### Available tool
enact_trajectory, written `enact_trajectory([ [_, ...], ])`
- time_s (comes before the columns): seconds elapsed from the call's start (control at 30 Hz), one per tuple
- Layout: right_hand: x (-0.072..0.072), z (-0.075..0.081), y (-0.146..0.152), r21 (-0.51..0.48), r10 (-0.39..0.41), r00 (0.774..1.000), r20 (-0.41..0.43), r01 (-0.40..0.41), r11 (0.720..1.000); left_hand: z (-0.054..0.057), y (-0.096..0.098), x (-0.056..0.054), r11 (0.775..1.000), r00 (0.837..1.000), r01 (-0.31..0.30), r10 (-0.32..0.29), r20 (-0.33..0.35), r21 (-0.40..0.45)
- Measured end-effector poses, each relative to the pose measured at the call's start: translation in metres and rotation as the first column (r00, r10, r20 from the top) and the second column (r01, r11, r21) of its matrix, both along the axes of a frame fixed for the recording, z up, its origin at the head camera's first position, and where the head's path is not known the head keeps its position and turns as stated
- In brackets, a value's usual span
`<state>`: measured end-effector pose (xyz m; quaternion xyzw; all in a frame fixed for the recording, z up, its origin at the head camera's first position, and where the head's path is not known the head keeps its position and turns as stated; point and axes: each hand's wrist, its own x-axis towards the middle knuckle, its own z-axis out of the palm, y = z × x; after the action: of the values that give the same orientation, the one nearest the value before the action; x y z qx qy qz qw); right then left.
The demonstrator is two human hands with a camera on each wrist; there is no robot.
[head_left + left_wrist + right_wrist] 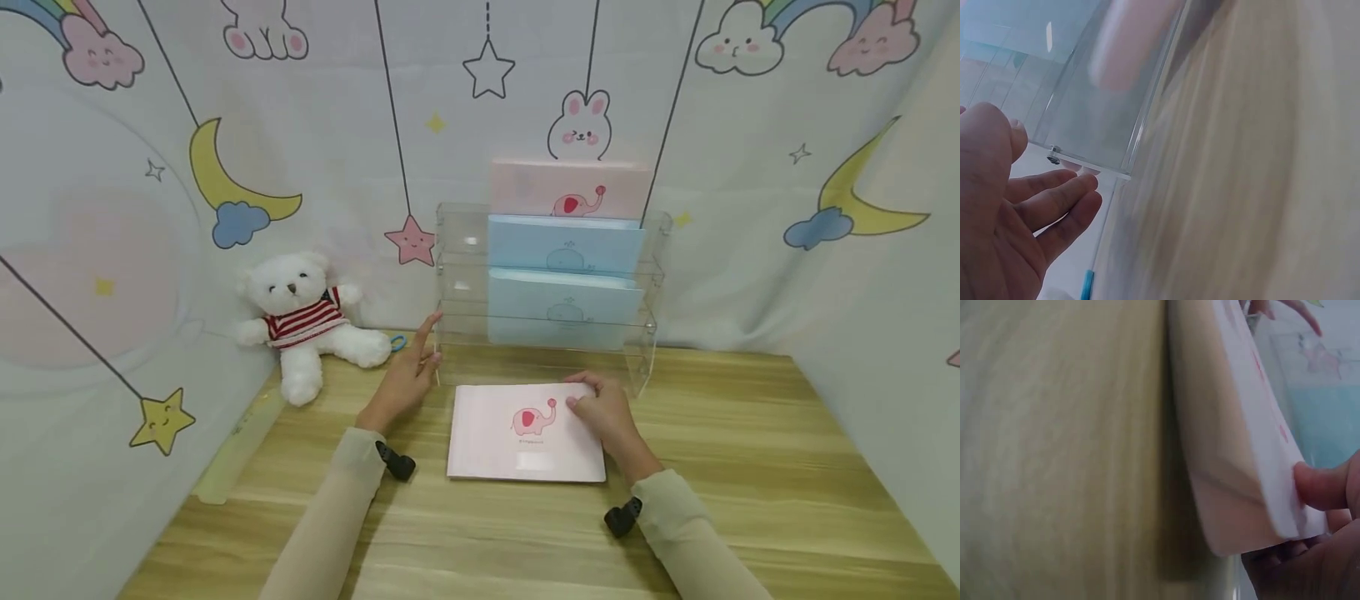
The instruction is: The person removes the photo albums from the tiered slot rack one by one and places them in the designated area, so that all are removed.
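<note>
A pink notebook with a red elephant on its cover (487, 425) is in my right hand (607, 417). The thumb (1322, 487) lies on the cover and the other fingers go underneath, partly hidden. In the right wrist view the notebook (1229, 444) is raised off the wooden table at a tilt. My left hand (405, 379) is at the left side of a clear tiered rack (465, 287), its fingers (1054, 203) extended at the side panel's edge. Two blue notebooks with whales, a lower one (517, 321) and a middle one (517, 242), and a pink notebook (525, 187) stand in the rack.
Left of the rack a white teddy bear (300, 317) in a striped shirt sits against the printed curtain (360, 125). A small blue loop (399, 342) lies by its foot. The wooden table (750, 467) extends to the right and front.
</note>
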<state>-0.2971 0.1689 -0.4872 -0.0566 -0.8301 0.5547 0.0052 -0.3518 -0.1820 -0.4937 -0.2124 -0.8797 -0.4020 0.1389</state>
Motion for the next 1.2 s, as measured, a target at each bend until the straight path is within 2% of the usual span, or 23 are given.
enact_trajectory([
  [0.17, -0.004, -0.009, 0.005, 0.145, 0.076, 0.997, 0.021, -0.079, 0.986, -0.002, 0.002, -0.003, 1.0, 1.0, 0.012, -0.011, -0.012, 0.013],
  [0.3, -0.006, -0.014, 0.007, 0.196, 0.087, 0.996, 0.009, -0.088, 0.977, -0.001, 0.002, -0.004, 1.0, 1.0, 0.0, 0.001, -0.009, 0.02],
  [0.6, -0.005, -0.021, 0.001, 0.18, 0.036, 0.999, -0.006, -0.034, 0.983, -0.003, 0.0, -0.002, 1.0, 1.0, 0.006, -0.006, 0.027, 0.015],
  [0.73, -0.004, -0.023, -0.008, 0.141, 0.021, 0.999, -0.035, -0.016, 0.99, -0.003, -0.002, 0.0, 1.0, 1.0, -0.005, 0.004, 0.03, 0.029],
  [0.87, -0.004, -0.026, -0.013, 0.101, -0.039, 0.998, -0.053, 0.044, 0.994, -0.003, -0.001, 0.0, 0.999, 0.999, 0.001, -0.003, 0.052, 0.047],
  [0.97, -0.004, -0.027, -0.013, 0.026, -0.149, 0.987, -0.055, 0.15, 0.988, -0.003, 0.0, 0.0, 0.999, 0.998, 0.009, -0.011, 0.062, 0.039],
  [1.07, -0.005, -0.027, -0.012, -0.07, -0.233, 0.97, -0.068, 0.229, 0.971, -0.003, 0.0, 0.0, 0.999, 0.998, 0.009, -0.011, 0.063, 0.038],
  [1.2, -0.006, -0.027, -0.012, -0.089, -0.271, 0.956, -0.109, 0.262, 0.961, -0.001, 0.001, 0.0, 0.999, 0.998, 0.007, -0.01, 0.07, 0.038],
])
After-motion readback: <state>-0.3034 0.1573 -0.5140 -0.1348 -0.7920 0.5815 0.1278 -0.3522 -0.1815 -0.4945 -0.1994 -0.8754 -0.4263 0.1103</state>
